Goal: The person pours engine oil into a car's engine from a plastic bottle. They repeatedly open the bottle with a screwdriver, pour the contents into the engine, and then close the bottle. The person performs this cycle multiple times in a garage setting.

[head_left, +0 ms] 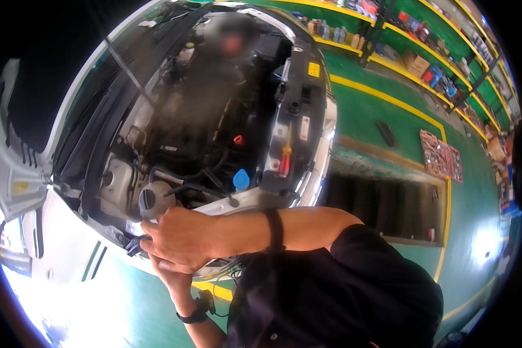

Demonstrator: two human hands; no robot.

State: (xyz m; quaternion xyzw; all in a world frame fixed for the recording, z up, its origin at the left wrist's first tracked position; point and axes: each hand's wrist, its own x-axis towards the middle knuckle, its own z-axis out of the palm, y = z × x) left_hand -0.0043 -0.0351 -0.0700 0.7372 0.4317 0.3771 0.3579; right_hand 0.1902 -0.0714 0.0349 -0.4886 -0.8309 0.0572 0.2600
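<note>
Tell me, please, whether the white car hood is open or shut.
Open: the hood stands raised, leaving the engine bay exposed.

Car's front panel, right of your right-hand fingers and beyond: red-and-yellow hand tools on it, exact kind unclear. Green floor, farther right of your fingers: reddish tool-set case; dark flat object lies nearer them. Yellow-edged shelving, well beyond your fingers, rightward: bottles, cardboard box.
</note>
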